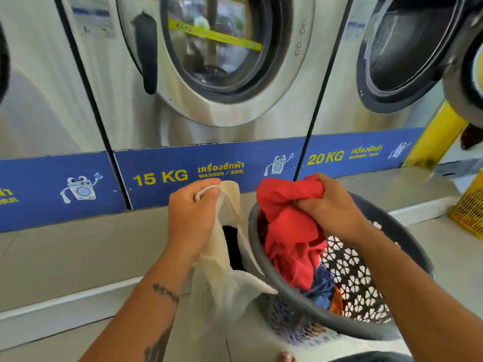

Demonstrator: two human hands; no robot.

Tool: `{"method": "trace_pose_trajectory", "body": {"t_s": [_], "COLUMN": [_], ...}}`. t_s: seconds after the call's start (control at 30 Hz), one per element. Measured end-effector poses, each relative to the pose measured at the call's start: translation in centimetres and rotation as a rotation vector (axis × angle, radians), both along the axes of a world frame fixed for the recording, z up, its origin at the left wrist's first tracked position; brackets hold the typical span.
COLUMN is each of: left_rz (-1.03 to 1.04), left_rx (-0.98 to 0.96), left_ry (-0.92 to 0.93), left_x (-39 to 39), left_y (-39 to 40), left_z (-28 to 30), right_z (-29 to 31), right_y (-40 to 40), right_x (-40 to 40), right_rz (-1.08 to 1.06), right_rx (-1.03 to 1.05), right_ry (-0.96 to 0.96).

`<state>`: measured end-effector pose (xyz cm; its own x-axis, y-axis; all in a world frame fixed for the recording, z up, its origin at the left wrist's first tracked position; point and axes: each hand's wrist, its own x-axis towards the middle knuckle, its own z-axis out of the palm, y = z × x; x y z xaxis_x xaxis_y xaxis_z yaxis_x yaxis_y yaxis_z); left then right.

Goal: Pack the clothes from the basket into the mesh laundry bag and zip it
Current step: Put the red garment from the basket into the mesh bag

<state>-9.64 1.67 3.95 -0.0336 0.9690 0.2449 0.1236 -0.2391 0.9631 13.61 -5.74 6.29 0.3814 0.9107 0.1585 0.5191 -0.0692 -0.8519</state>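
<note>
Your left hand (192, 215) is gripping the bag (224, 257) rim; your right hand (329, 205) is clutching the red garment (290, 231) over the basket (392, 325). Keep spreading the mouth, seemingly half open, before feeding it in.

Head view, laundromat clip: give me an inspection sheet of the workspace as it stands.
Surface: tiled floor.
Job's things: white mesh bag open, something dark inside; grey basket with a red garment above blue and orange clothes.
Clutter: yellow basket at the right.
Hands: left hand grips the bag's rim; right hand grips the red garment.
Cables: nothing seen.
Surroundings: 15 KG washer shut, 20 KG washer open.
</note>
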Motion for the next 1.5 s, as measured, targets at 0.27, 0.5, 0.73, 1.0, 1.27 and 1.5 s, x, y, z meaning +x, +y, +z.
{"method": "trace_pose_trajectory", "body": {"t_s": [0.27,0.5,0.73,1.0,1.27,1.5], "left_rz": [0.056,-0.094,-0.174,-0.059,-0.139,0.015], "left_rx": [0.081,0.028,-0.076,-0.122,-0.091,-0.101], "left_ry": [-0.165,-0.041,-0.045,-0.045,0.035,0.012], "left_x": [-1.4,-1.3,-2.1,-2.9,-1.7,-2.7], "left_y": [-0.6,-1.4,-1.5,0.1,-1.9,-0.4], "left_z": [3.9,2.6,1.8,1.0,0.9,0.3], "right_z": [-1.2,-5.9,-8.8,-8.5,-9.0,-2.8], "right_y": [-2.5,0.3,4.0,4.1,3.3,1.6], "right_x": [-8.6,-13.3,-15.2,-14.0,-14.1,-11.1], "right_rz": [0.264,0.274,0.132,0.417,0.595,0.418], "right_rx": [0.169,0.275,-0.191,-0.214,-0.579,-0.227], "right_ry": [0.485,0.136,-0.681,-0.040,-0.078,-0.283]}}
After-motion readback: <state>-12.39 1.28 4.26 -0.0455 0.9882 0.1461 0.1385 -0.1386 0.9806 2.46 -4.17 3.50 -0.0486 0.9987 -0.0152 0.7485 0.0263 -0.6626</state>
